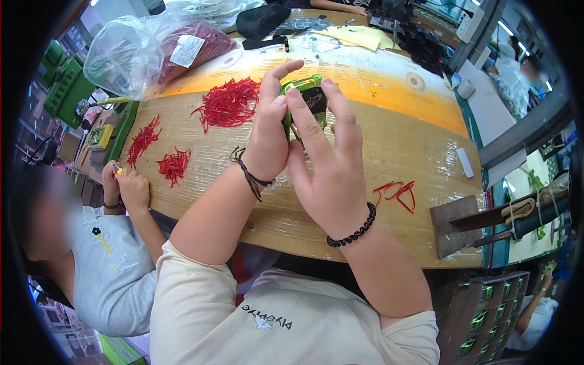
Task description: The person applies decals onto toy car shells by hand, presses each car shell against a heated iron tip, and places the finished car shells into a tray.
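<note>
Above the table, my left hand (272, 131) grips a glossy green-framed object with a black face (313, 102), its index finger raised clear of it. My right hand (325, 143) is on the same object from the other side, two fingers over its top and face and the thumb near its lower edge. My fingers hide much of it, so its kind does not show. Just beyond my left hand lies a large heap of thin red strips (228, 103). To the right of my right wrist are several loose red strips (398, 194).
Two smaller red piles (174, 166) lie left, near a co-worker's hands (131, 185). A clear bag of red material (191, 52) stands at the back left. At the right edge are a metal plate bracket (453, 225) and a white bar (465, 162). A green machine (67, 85) is far left.
</note>
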Demonstrator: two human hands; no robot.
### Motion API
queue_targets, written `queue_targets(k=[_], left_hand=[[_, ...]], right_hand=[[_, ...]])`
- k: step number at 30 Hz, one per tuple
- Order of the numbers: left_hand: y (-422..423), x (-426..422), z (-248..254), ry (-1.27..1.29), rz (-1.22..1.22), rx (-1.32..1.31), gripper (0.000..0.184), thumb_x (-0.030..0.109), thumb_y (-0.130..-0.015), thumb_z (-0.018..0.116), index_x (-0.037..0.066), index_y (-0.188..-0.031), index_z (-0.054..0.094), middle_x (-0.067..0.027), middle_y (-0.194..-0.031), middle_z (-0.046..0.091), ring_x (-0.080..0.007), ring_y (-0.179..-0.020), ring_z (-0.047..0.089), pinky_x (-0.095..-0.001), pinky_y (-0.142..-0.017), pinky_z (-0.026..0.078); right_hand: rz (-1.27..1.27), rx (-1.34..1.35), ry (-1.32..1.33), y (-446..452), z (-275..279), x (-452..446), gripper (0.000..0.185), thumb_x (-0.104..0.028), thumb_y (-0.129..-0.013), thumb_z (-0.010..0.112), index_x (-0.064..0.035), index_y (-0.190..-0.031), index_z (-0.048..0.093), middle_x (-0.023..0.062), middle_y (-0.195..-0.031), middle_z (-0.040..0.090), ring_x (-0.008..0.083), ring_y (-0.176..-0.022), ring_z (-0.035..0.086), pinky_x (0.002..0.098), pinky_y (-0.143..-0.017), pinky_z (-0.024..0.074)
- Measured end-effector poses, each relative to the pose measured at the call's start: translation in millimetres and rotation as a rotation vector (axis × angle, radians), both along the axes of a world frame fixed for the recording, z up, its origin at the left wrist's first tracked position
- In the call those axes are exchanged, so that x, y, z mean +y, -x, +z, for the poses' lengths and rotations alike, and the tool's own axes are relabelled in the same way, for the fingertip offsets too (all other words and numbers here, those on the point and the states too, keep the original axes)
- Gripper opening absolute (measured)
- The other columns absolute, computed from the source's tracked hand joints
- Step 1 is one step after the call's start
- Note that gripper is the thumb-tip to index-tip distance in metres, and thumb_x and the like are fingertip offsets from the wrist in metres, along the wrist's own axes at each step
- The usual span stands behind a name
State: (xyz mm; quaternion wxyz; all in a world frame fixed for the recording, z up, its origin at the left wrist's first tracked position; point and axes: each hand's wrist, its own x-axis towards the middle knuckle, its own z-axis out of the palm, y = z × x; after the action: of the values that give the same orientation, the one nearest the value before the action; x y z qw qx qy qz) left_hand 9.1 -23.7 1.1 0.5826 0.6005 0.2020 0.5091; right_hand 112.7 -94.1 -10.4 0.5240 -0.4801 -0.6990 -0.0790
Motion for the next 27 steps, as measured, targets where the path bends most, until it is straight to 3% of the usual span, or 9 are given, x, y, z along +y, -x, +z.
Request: queue_targets(k=[7, 13, 19, 20, 24, 27], left_hand=[[-2, -3, -3, -0.070, -0.140, 0.015, 0.058, 0.032, -0.091, 0.034, 0.007, -0.143, 0.029, -0.0121, -0.117, 0.055, -0.0181, -0.106, 0.055, -0.0313, -0.097, 0.041], [-1, -14, 8, -0.104, -0.200, 0.076, 0.056, 0.027, -0.095, 0.032, 0.008, -0.147, 0.026, -0.0123, -0.123, 0.052, -0.0178, -0.114, 0.051, -0.0324, -0.103, 0.035], [3, -4, 2, -0.221, -0.338, -0.017, 0.055, 0.025, -0.101, 0.035, 0.002, -0.149, 0.021, -0.0129, -0.144, 0.038, -0.0180, -0.127, 0.042, -0.0327, -0.108, 0.030], [2, -4, 0, -0.239, -0.370, -0.030, 0.055, 0.026, -0.103, 0.036, -0.001, -0.148, 0.021, -0.0118, -0.150, 0.030, -0.0187, -0.132, 0.036, -0.0331, -0.110, 0.028], [1, -8, 1, -0.292, -0.283, 0.067, 0.053, 0.026, -0.103, 0.035, 0.000, -0.148, 0.022, -0.0146, -0.148, 0.032, -0.0219, -0.133, 0.035, -0.0334, -0.109, 0.028], [3, -9, 5, -0.444, -0.185, 0.109, 0.052, 0.025, -0.103, 0.035, 0.000, -0.147, 0.025, -0.0178, -0.144, 0.035, -0.0251, -0.132, 0.036, -0.0340, -0.108, 0.029]], right_hand=[[0.024, 0.006, 0.051, -3, -4, 0, 0.069, 0.004, -0.073, 0.069, -0.0153, -0.135, 0.046, 0.0192, -0.141, 0.034, 0.0387, -0.121, 0.045, 0.0443, -0.098, 0.0421], [0.047, 0.022, -0.062, -12, -1, 4, 0.066, 0.008, -0.070, 0.070, -0.0129, -0.128, 0.048, 0.0190, -0.137, 0.036, 0.0382, -0.117, 0.049, 0.0422, -0.091, 0.0487], [0.064, 0.042, -0.171, -15, 3, 6, 0.064, 0.007, -0.067, 0.072, -0.0090, -0.126, 0.050, 0.0211, -0.134, 0.040, 0.0351, -0.114, 0.053, 0.0382, -0.085, 0.0520], [0.066, 0.067, -0.166, -13, 3, 5, 0.064, 0.006, -0.067, 0.073, -0.0079, -0.125, 0.050, 0.0216, -0.133, 0.041, 0.0347, -0.114, 0.053, 0.0375, -0.084, 0.0524], [0.006, 0.003, -0.198, -11, 5, 4, 0.062, 0.004, -0.067, 0.074, -0.0037, -0.124, 0.049, 0.0237, -0.129, 0.045, 0.0345, -0.118, 0.051, 0.0344, -0.080, 0.0549], [0.058, 0.078, -0.173, -6, 1, 4, 0.065, 0.006, -0.069, 0.071, -0.0053, -0.129, 0.047, 0.0241, -0.134, 0.038, 0.0349, -0.106, 0.057, 0.0374, -0.083, 0.0527]])
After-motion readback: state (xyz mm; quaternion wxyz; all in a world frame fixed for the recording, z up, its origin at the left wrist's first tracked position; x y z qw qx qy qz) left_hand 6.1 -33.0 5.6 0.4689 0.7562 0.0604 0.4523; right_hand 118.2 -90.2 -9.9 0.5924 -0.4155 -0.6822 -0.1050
